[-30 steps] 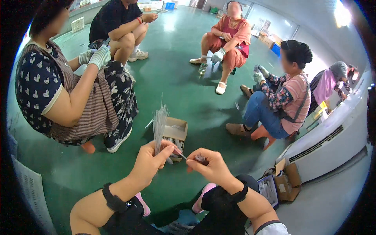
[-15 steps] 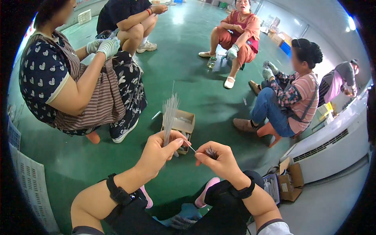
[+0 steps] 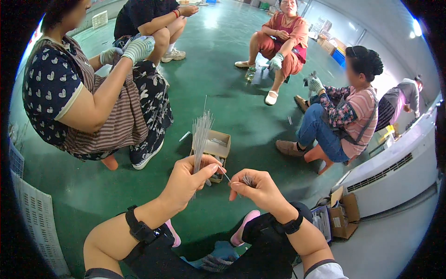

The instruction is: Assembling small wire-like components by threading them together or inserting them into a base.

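Thin wires (image 3: 201, 135), pale grey and bundled into an upright fan, are held low in the picture's middle, above the green floor (image 3: 232, 107). The bundle is pinched near its lower end by the left hand (image 3: 188, 179), fingers closed snugly round it with the forefinger stretched toward the right. Such fine strands are judged very light and springy rather than stiff; they would bend or splay if gripped high, so a hold near the base, as seen, suits them, and a firm pinch is needed since smooth strands may slip. Just behind the bundle an open small cardboard box (image 3: 214, 148) is set on the floor. One single strand (image 3: 224, 173) is bridged between the hands. Further right, the right hand (image 3: 255, 186) is curled narrowly on that strand's end, a few more pieces tucked in its palm.
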### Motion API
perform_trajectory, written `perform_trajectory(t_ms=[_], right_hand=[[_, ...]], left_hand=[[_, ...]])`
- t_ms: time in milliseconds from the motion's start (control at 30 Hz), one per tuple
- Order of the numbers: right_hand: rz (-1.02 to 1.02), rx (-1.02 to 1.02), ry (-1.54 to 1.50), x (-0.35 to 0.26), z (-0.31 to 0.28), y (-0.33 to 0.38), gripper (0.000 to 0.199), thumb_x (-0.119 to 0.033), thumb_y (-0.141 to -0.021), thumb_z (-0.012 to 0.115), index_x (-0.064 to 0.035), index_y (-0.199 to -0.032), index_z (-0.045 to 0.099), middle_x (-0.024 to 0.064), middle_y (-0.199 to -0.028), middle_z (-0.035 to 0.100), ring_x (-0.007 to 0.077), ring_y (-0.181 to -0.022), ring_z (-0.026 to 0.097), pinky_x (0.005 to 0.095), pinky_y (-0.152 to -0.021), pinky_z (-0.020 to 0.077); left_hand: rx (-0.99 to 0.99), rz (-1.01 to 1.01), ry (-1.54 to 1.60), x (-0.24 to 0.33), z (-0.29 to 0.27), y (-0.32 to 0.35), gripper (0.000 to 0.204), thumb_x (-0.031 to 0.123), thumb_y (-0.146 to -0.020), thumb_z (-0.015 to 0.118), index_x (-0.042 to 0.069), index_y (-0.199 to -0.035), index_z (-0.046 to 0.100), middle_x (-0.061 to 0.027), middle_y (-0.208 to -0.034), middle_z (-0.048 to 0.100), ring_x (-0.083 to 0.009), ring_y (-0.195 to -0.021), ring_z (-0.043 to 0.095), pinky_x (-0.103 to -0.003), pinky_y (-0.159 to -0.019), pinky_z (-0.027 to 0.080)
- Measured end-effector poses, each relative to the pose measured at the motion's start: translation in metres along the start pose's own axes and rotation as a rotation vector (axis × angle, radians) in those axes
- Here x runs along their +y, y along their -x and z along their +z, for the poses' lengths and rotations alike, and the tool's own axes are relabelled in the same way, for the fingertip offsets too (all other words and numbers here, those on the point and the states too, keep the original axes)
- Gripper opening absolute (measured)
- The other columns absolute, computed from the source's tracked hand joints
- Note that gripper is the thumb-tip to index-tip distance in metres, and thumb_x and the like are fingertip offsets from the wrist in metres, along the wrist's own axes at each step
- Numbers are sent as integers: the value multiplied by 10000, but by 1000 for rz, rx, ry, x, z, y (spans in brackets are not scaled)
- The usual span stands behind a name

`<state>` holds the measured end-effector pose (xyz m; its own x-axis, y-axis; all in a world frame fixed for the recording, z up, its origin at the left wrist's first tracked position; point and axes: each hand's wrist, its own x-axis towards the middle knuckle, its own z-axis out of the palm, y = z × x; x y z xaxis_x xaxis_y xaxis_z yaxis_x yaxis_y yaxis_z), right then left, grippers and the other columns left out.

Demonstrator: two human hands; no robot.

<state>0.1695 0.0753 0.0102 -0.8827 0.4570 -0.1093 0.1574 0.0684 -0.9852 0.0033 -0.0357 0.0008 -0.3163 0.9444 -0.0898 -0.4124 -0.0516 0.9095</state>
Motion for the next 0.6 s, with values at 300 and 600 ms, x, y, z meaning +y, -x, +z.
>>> perform_trajectory(t_ms=[300, 600], right_hand=[[93, -125, -101, -9, -3, 2, 158, -175, -889, 521, -21, -886, 556, 2, -678, 609, 18, -546, 395, 178, -496, 309], [129, -260, -246, -7, -6, 2, 163, -179, -907, 495, -23, -919, 541, 13, -686, 600, 26, -547, 411, 177, -484, 305]], left_hand=[[-2, 29, -15, -1, 3, 0, 100, 93, -843, 561, 40, -924, 583, -60, -830, 633, -10, -460, 344, -159, -409, 246], [-87, 3, 77, -2, 4, 0, 74, 103, -857, 533, 54, -905, 560, -43, -837, 599, -10, -443, 306, -166, -412, 243]])
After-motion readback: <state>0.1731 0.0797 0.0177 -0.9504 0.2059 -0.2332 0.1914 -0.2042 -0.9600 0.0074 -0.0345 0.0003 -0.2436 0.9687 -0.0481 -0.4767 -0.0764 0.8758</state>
